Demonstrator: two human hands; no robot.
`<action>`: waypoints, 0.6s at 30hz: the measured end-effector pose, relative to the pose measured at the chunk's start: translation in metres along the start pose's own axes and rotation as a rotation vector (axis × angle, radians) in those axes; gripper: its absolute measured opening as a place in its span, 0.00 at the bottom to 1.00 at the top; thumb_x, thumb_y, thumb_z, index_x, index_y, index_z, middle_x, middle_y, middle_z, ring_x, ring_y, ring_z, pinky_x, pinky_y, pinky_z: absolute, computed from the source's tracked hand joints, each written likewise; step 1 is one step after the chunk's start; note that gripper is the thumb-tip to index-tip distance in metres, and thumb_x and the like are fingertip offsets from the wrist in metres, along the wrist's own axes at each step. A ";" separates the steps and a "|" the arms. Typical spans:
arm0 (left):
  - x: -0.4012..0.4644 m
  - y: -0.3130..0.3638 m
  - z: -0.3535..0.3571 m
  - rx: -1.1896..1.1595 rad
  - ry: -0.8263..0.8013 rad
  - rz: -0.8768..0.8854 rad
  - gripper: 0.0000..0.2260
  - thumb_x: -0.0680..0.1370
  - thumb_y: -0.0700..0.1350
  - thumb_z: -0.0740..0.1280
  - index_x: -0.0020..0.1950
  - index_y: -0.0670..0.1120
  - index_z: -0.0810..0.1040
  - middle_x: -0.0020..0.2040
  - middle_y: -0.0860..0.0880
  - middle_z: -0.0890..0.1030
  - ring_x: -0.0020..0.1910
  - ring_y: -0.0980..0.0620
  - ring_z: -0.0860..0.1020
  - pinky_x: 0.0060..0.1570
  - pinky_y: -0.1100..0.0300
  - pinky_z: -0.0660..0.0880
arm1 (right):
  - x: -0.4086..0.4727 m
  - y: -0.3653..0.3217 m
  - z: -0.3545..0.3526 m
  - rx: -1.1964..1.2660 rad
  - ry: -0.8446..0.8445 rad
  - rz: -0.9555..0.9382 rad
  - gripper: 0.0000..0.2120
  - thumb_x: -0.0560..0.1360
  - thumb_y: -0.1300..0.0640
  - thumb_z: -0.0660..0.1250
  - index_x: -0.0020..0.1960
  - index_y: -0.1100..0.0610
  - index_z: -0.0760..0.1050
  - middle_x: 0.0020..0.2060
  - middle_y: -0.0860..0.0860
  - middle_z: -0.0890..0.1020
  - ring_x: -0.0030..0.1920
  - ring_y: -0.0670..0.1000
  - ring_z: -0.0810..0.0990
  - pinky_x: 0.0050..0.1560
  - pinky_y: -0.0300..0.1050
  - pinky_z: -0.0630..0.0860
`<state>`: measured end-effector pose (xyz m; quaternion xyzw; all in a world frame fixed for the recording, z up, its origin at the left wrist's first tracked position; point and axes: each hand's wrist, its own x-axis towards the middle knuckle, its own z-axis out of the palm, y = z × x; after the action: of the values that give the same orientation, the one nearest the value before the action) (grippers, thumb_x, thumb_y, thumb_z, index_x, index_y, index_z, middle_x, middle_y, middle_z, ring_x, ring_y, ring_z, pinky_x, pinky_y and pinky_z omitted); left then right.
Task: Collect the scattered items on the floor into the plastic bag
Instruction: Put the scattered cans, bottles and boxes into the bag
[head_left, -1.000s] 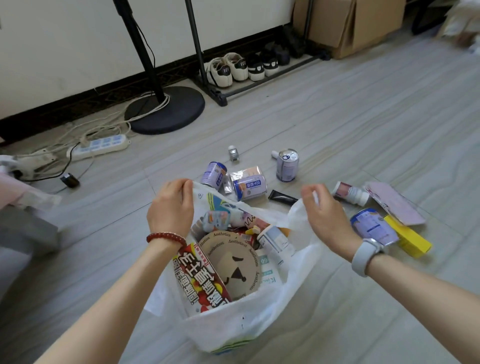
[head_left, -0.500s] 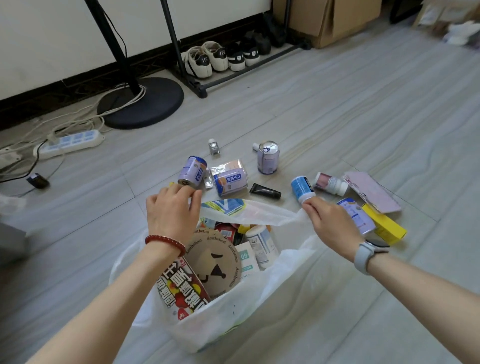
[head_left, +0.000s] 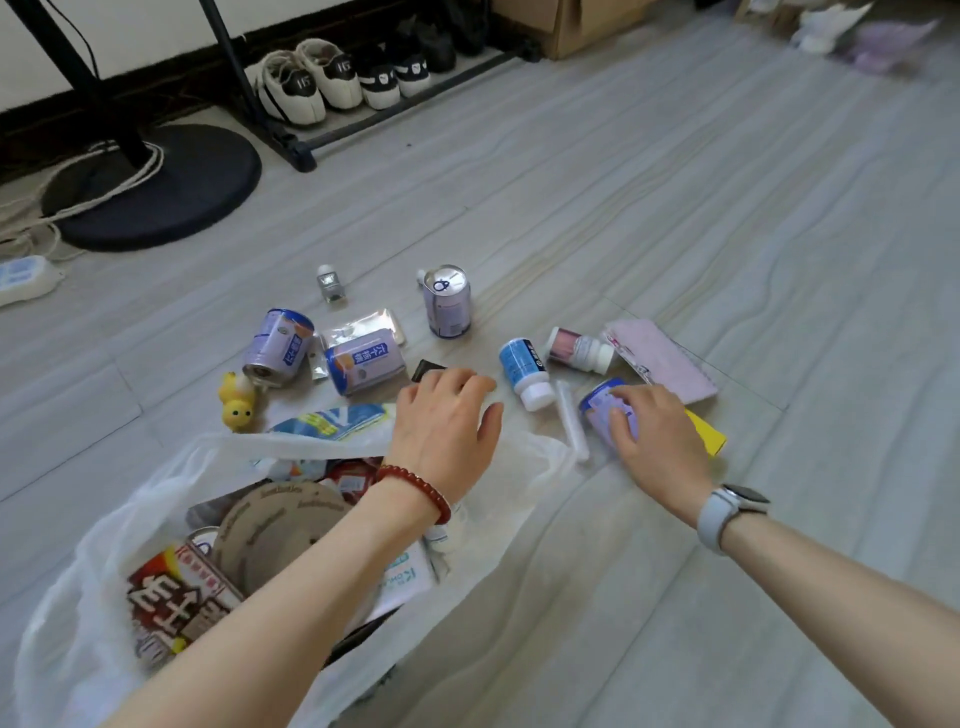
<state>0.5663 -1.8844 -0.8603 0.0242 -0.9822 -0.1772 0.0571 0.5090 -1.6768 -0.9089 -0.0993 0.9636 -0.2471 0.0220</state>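
The white plastic bag (head_left: 130, 519) lies open at the lower left, full of packets and a round cardboard disc. My left hand (head_left: 447, 415) reaches past its rim, fingers spread over a black tube (head_left: 426, 370) that is mostly hidden. My right hand (head_left: 654, 431) wraps thumb and fingers around a purple can (head_left: 602, 402) lying on the floor. Scattered beyond are an upright can (head_left: 449, 306), two tipped cans (head_left: 278, 345) (head_left: 363, 364), a yellow toy (head_left: 239, 402), a blue bottle (head_left: 524, 369), a pink-filled bottle (head_left: 576, 351) and a white tube (head_left: 571, 421).
A pink pouch (head_left: 665, 364) and a yellow box (head_left: 706, 436) lie by my right hand. A small glass bottle (head_left: 330, 283) stands farther back. A fan base (head_left: 156, 197), a power strip (head_left: 21, 278) and a shoe rack (head_left: 332, 78) line the wall.
Both hands let go of the bag's rim and moved forward to the items. The left now covers the black tube, the right grips the purple can. The bag's mouth has sagged.
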 end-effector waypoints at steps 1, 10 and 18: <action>0.005 0.009 0.010 -0.024 -0.038 0.002 0.14 0.78 0.48 0.59 0.61 0.47 0.73 0.59 0.47 0.76 0.59 0.45 0.71 0.55 0.52 0.65 | 0.003 0.011 -0.001 -0.026 0.007 0.061 0.21 0.73 0.48 0.55 0.56 0.62 0.73 0.52 0.62 0.78 0.55 0.63 0.73 0.56 0.53 0.68; 0.065 0.034 0.097 -0.149 -0.198 -0.278 0.28 0.75 0.52 0.62 0.72 0.45 0.56 0.69 0.41 0.63 0.66 0.40 0.64 0.62 0.48 0.65 | 0.006 0.039 0.032 -0.346 -0.049 0.149 0.31 0.63 0.44 0.72 0.60 0.59 0.70 0.48 0.57 0.76 0.48 0.59 0.75 0.43 0.50 0.71; 0.113 0.035 0.131 -0.373 -0.205 -0.667 0.30 0.71 0.48 0.68 0.68 0.43 0.57 0.61 0.36 0.67 0.58 0.35 0.71 0.58 0.47 0.71 | 0.007 0.042 0.046 -0.373 0.043 0.101 0.34 0.52 0.47 0.76 0.53 0.60 0.72 0.39 0.55 0.78 0.36 0.56 0.77 0.31 0.44 0.73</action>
<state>0.4370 -1.8144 -0.9587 0.3133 -0.8720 -0.3630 -0.0987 0.4985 -1.6633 -0.9692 -0.0479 0.9967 -0.0650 -0.0048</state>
